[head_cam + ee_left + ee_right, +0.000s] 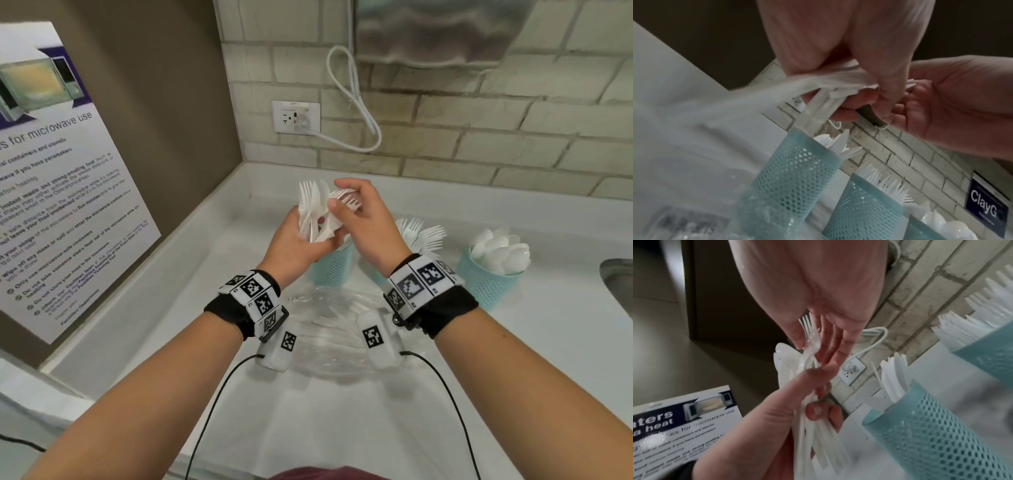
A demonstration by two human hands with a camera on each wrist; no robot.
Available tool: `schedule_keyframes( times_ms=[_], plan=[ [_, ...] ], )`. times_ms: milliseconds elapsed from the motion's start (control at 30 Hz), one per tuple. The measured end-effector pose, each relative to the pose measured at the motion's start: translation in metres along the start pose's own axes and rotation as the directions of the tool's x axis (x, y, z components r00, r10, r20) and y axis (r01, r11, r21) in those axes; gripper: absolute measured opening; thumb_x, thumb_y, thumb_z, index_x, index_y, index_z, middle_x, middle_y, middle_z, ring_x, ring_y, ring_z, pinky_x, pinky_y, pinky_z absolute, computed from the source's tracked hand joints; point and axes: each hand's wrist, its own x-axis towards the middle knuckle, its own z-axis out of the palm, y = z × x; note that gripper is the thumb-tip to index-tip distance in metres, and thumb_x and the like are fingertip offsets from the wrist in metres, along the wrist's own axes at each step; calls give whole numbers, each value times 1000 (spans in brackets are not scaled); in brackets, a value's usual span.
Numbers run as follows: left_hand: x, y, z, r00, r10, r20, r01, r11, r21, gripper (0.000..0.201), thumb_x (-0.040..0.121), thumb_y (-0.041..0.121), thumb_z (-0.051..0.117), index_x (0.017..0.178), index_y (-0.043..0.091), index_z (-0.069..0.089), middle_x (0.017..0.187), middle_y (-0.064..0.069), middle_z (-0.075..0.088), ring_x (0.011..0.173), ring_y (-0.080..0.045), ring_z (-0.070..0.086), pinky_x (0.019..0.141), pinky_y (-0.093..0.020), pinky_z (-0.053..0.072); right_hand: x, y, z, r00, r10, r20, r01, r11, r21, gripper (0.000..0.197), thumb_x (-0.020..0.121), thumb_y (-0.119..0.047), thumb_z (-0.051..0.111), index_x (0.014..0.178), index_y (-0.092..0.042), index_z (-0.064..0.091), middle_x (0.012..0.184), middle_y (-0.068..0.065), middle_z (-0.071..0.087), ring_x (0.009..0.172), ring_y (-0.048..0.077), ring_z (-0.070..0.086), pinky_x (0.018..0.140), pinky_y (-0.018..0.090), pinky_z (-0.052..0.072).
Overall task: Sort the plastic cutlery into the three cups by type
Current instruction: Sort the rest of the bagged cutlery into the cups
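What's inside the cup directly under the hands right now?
Flat white knife blades stick up out of the left cup. In the head view the hands, left hand and right hand, hide its opening; its handles and depth inside are covered by the mesh wall.

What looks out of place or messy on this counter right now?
Nothing looks spilled or broken. The only unsorted items are the mixed bunch of cutlery the left hand grips and a clear plastic bag lying crumpled on the counter before the cups.
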Motion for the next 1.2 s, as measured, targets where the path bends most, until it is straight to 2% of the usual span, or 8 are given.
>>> schedule_keyframes(
  times_ms=[200, 333, 433, 533, 700, 833, 967, 1200],
  plan=[
    [-2, 5, 4, 997, -17, 78, 32, 982, -186, 27, 79, 3, 73, 86, 14, 49, 76, -2, 62, 63, -6, 61, 51, -18, 45, -3, 2, -9, 996, 93, 8, -93, 982, 164, 49, 93, -23, 58, 137, -19, 37, 103, 2, 67, 82, 11, 67, 69, 24, 53],
    [-3, 9, 10, 993, -17, 119, 42, 976, -212, 34, 78, 14, 72, 110, 9, 61, 80, 0, 61, 61, -6, 58, 50, -19, 44, -14, -1, -6, 990, 76, 115, -85, 993, 80, 28, 95, -36, 50, 101, -9, 58, 77, -4, 66, 58, 3, 62, 59, 21, 48],
    [-4, 10, 14, 990, -19, 140, 50, 975, -217, 39, 78, 21, 71, 113, 8, 62, 80, -4, 60, 60, -9, 56, 49, -20, 44, -20, -7, -5, 984, 95, 148, -111, 989, 103, 35, 100, -33, 41, 101, -1, 56, 67, -2, 60, 45, 0, 58, 49, 16, 46],
    [-6, 9, 16, 984, -14, 176, 56, 970, -235, 21, 82, 27, 71, 95, 14, 61, 73, -1, 61, 54, -12, 53, 50, -23, 48, -17, -5, -9, 988, 133, 72, -141, 982, 125, 37, 101, -34, 36, 106, -3, 57, 73, 1, 62, 51, 8, 58, 55, 23, 50],
    [-4, 10, 17, 981, -77, 176, 113, 972, -206, 37, 79, 38, 67, 103, 11, 60, 79, -1, 71, 51, -19, 63, 51, -27, 55, -6, -8, -26, 984, 95, -153, -51, 961, 272, 34, 103, -32, 29, 101, -6, 51, 75, 6, 64, 70, 20, 60, 68, 33, 51],
    [-2, 9, 20, 982, -88, 165, 114, 981, -157, 40, 86, 34, 65, 118, 10, 60, 89, -2, 74, 47, -16, 61, 54, -27, 55, -6, -13, -37, 973, 57, -221, 16, 949, 315, 32, 102, -37, 29, 97, -13, 49, 56, 1, 51, 61, 26, 61, 69, 44, 53],
    [-5, 10, 27, 982, -61, 178, 83, 990, -115, 40, 85, 38, 65, 115, 11, 62, 100, -1, 74, 45, -14, 57, 51, -22, 50, -13, -9, -38, 980, 62, -190, -24, 980, 197, 25, 99, -34, 44, 88, -14, 55, 46, -11, 41, 41, 3, 41, 49, 23, 40],
    [-5, 9, 37, 981, -82, 174, 105, 987, -124, 33, 81, 45, 60, 84, 12, 56, 56, 0, 50, 38, -11, 43, 51, -29, 53, -22, 6, -39, 982, 166, -87, -149, 972, 180, 31, 91, -27, 61, 64, -21, 46, 39, -13, 37, 35, 3, 31, 40, 20, 28]
  ],
)
